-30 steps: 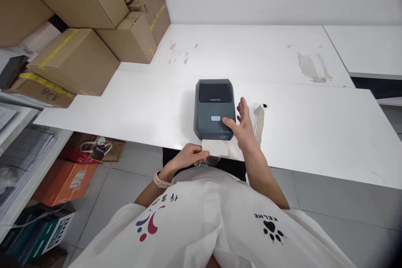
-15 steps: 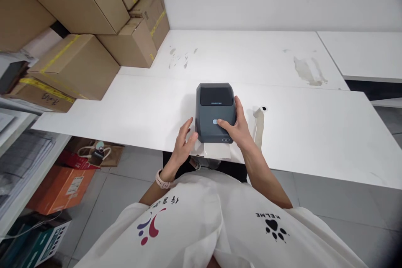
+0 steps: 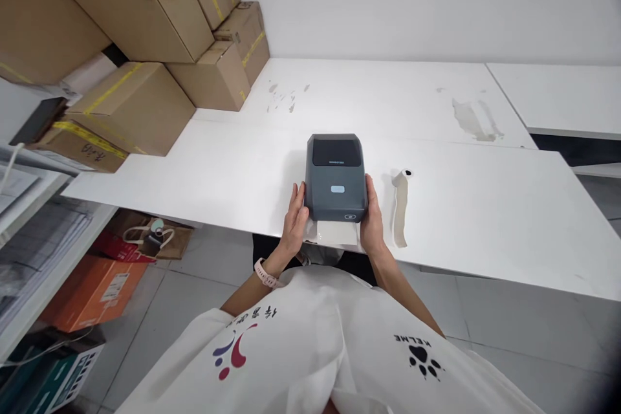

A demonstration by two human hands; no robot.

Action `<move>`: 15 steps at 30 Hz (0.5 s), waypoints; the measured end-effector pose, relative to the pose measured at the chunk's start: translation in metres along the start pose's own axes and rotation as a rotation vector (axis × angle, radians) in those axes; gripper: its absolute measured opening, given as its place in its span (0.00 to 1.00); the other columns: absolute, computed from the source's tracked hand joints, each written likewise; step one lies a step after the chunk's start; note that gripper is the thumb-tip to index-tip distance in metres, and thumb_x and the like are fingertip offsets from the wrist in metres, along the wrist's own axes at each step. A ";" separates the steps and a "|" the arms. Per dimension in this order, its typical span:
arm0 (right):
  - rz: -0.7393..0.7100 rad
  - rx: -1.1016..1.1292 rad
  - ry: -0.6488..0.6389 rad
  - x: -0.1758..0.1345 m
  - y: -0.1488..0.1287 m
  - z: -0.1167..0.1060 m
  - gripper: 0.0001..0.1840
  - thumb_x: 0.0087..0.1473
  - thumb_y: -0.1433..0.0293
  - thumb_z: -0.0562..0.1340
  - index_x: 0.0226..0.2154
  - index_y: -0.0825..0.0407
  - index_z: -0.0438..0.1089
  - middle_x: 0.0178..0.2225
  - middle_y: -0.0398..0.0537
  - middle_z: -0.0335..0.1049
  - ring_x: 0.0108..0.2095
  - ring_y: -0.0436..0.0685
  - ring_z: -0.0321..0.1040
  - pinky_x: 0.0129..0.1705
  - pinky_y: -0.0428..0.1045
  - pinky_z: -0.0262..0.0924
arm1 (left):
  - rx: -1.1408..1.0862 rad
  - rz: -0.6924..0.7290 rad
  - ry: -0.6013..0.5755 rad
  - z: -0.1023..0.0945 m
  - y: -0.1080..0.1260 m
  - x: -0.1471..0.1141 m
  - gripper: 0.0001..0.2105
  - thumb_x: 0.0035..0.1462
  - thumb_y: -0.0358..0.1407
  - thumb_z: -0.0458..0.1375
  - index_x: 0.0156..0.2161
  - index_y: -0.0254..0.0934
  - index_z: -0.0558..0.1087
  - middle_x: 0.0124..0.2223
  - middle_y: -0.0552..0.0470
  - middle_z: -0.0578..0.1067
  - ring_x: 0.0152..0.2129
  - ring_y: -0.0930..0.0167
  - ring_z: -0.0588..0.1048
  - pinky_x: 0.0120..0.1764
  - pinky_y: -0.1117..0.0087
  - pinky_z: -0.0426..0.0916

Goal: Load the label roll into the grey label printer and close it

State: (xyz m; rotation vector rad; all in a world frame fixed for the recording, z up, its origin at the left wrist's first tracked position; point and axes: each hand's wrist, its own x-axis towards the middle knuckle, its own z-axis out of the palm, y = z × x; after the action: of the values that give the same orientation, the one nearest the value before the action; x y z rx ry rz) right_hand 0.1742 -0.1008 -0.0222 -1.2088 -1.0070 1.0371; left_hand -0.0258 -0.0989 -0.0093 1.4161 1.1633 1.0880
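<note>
A dark grey label printer (image 3: pixel 336 174) stands on the white table (image 3: pixel 233 174) near its front edge. Its lid has a dark window, and a pale button sits in the middle. My left hand (image 3: pixel 294 223) lies along the printer's left side, and my right hand (image 3: pixel 371 223) along its right side, so the two grip it between them. White label paper (image 3: pixel 337 233) sticks out at the front, under the printer's near edge. To the right lies a small paper roll (image 3: pixel 402 178) with a partly unrolled strip (image 3: pixel 400 217) curling towards me.
Cardboard boxes (image 3: pixel 133 107) with yellow tape are stacked at the back left. A shelf (image 3: pixel 39 226) with papers stands at the left. Below it are an orange box (image 3: pixel 94 291) and a paper bag (image 3: pixel 177 239) on the floor. A white wall (image 3: pixel 388 3) rises behind the table.
My right thumb has left the printer's button, and that hand has slid down to the right side. My left hand has closed in from beside the printer onto its left side.
</note>
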 end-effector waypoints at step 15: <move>-0.338 -0.274 0.007 0.096 -0.084 0.008 0.52 0.57 0.29 0.47 0.76 0.31 0.40 0.79 0.36 0.39 0.79 0.67 0.35 0.78 0.68 0.28 | -0.034 0.181 -0.007 -0.014 0.047 0.091 0.34 0.65 0.51 0.60 0.73 0.55 0.58 0.79 0.57 0.52 0.77 0.56 0.49 0.75 0.52 0.49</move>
State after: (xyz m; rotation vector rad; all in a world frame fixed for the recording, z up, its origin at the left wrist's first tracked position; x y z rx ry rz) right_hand 0.1952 -0.0108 0.0669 -1.2053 -1.3272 0.6442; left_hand -0.0208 -0.0104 0.0440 1.5191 1.0223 1.2214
